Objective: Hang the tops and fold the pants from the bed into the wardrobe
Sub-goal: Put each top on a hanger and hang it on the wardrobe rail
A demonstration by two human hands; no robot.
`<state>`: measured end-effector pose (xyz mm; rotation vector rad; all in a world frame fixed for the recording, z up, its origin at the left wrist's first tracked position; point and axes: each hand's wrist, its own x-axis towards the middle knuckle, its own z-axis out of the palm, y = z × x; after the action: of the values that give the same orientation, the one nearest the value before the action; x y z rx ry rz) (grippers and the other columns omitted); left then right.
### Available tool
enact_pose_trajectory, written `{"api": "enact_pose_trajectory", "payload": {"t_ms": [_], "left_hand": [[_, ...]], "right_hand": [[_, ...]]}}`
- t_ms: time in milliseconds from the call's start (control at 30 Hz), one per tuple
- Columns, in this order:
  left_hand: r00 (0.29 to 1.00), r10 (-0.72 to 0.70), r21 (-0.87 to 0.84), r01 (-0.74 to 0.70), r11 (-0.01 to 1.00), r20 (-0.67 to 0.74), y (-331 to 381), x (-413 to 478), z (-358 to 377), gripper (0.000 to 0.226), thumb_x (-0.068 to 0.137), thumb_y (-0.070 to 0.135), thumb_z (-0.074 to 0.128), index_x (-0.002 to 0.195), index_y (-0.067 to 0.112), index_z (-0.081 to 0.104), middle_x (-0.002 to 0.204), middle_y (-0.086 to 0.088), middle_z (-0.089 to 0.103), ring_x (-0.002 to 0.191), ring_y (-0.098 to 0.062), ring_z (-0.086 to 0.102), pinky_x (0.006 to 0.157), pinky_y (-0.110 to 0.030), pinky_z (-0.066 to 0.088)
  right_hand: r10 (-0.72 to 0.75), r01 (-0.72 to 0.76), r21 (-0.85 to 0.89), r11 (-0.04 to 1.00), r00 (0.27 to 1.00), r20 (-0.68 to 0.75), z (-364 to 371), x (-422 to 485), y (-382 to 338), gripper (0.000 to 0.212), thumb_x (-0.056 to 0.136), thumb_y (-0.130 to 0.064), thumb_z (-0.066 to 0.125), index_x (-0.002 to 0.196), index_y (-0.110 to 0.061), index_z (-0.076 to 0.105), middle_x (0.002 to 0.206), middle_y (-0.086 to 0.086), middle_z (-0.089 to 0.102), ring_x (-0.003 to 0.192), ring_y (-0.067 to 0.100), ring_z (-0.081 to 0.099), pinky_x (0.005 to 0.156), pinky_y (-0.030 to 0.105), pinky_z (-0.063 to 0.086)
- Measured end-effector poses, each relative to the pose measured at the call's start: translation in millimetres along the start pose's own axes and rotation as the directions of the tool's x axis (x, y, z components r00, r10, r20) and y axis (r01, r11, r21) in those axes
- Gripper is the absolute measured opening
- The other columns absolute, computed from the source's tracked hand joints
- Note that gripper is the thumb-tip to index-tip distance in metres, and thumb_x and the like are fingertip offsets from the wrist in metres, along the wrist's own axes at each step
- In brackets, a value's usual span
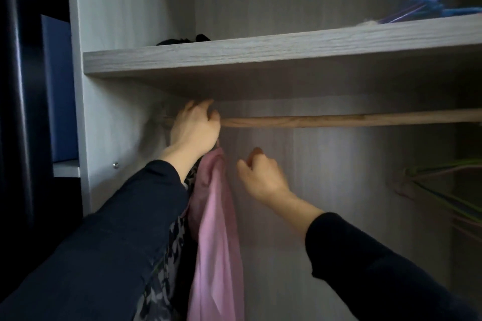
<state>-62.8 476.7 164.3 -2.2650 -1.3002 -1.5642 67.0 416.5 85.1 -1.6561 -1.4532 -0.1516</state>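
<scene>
My left hand (194, 128) is up at the left end of the wooden rail (339, 120), just under the shelf (260, 52), with its fingers curled over the wood. This is where the hook of the pink top (216, 229) seems to sit, but my hand hides it, so I cannot tell whether I am pinching the hook or only the wood. The pink top hangs straight down from below that hand, inside the wardrobe (117, 8). It lies against a dark patterned garment (167, 255) that hangs beside my sleeve. My right hand (260, 174) is lower and just to the right of the top, apart from it. Its fingers are loosely curled and hold nothing, though the hand is a little blurred. The top looks thin, soft and light, and it falls in long limp folds, so I judge it could slide off its hanger if tugged by the cloth. I would handle it by the hook or the hanger's shoulders, and use my free hand only to smooth the fabric down. Spare hangers (438, 190) hang well apart at the far right, lower down, ready for the next top.
</scene>
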Motion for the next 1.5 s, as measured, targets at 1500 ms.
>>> {"api": "enact_pose_trajectory", "payload": {"t_ms": [1500], "left_hand": [[0.899,0.437,-0.102,-0.433,0.896,0.025,207.5,-78.4,160.9,0.058,0.092,0.03,0.029,0.147,0.012,0.034,0.151,-0.02,0.032,0.143,-0.037,0.022,0.116,-0.053,0.019]], "right_hand": [[0.147,-0.222,-0.228,0.948,0.941,-0.305,-266.0,-77.0,186.8,0.036,0.094,-0.039,0.055,0.067,-0.015,0.055,0.059,-0.003,0.053,0.063,0.022,0.054,0.058,0.032,0.04]]}}
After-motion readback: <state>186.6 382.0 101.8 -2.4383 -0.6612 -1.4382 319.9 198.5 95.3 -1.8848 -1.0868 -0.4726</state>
